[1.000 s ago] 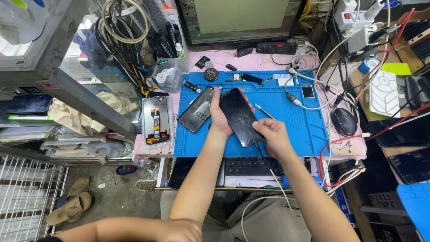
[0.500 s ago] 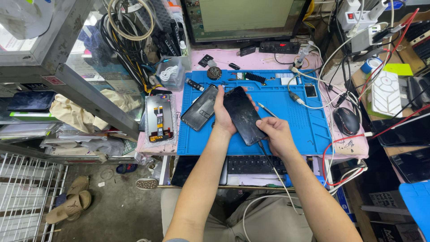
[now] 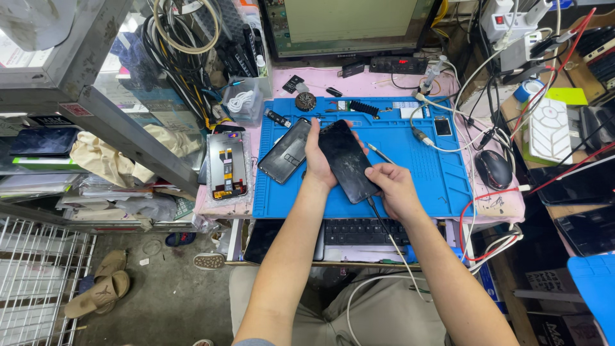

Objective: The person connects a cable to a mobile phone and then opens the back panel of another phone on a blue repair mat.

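Observation:
A black smartphone [image 3: 346, 160] with a scuffed dark screen is held in both hands over the blue work mat [image 3: 423, 173]. My left hand [image 3: 318, 157] grips its left edge from behind. My right hand [image 3: 392, 186] holds the lower end, where a thin black cable [image 3: 387, 234] plugs in and runs down toward my lap. Next to my left hand a second dark phone part [image 3: 286, 151] lies flat on the mat.
An opened phone showing its insides [image 3: 228, 166] lies at the mat's left. A monitor [image 3: 349, 25] stands at the back, a black mouse [image 3: 494, 169] to the right, a keyboard [image 3: 362, 232] under the desk edge. Tangled cables and a power strip [image 3: 512, 19] crowd the right side.
The phone and both hands have stayed over the mat; the view has shifted slightly, and the phone is tilted a little more upright.

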